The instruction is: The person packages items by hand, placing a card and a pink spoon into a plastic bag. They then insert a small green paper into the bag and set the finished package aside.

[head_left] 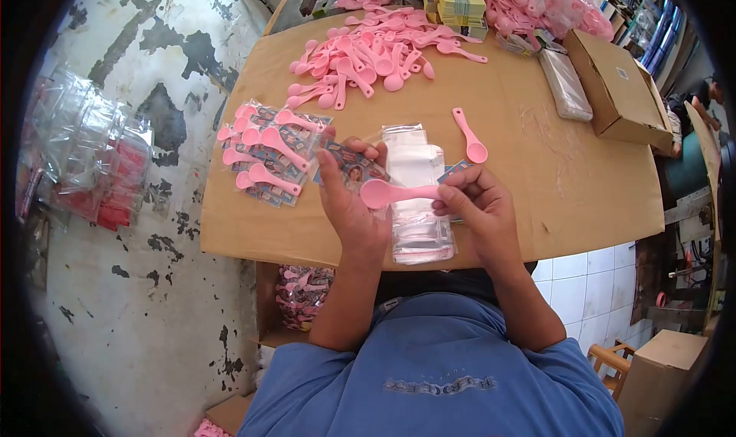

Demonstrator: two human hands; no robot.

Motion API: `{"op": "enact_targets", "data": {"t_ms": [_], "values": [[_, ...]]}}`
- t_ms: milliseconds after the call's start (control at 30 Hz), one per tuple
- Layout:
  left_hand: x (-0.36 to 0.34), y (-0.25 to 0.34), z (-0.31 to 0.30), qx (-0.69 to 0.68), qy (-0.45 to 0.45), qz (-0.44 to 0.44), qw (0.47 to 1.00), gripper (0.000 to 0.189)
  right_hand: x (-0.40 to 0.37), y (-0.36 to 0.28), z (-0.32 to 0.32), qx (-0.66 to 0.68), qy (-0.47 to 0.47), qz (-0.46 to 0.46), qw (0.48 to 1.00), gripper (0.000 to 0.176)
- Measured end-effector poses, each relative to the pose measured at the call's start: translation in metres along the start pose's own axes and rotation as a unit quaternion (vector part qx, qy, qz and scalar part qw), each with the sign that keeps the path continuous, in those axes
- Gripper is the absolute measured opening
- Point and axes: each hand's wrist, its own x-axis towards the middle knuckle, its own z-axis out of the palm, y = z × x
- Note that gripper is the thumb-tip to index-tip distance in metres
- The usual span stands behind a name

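My left hand (354, 207) is closed on a clear plastic bag with a printed card (355, 169) inside, held above the table. In my right hand (484, 213) is a pink measuring spoon (399, 194), pinched by its handle. Its bowl points left, right beside my left palm and the bag. Beneath the spoon lies a stack of clear plastic bags (416, 234). A printed card's edge (458, 169) shows next to my right fingers, mostly hidden by them. Another pink spoon (475, 152) lies just beyond my right hand.
To the left, packed spoons (270, 149) lie overlapping on the brown-covered table (552, 215). A loose heap of pink spoons (368, 50) sits at the back. Stacks of yellowish cards (462, 6), a bulging spoon bag (544, 8) and a cardboard box (617, 92) line the far right.
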Motion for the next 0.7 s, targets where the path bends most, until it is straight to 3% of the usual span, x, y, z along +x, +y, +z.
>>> {"op": "enact_targets", "data": {"t_ms": [300,600,700], "values": [[0.0,-0.002,0.005,-0.018,0.02,0.019,0.999,0.051,-0.006,-0.01,-0.016,-0.008,0.064,-0.029,0.998,0.011],[-0.015,-0.015,0.015,0.031,-0.022,-0.013,0.999,0.049,-0.009,-0.005,-0.003,0.015,0.043,-0.025,0.999,0.013],[-0.016,-0.014,0.018,0.014,-0.012,-0.049,0.999,0.049,-0.011,-0.006,0.001,0.028,-0.048,0.025,0.998,0.015]]}}
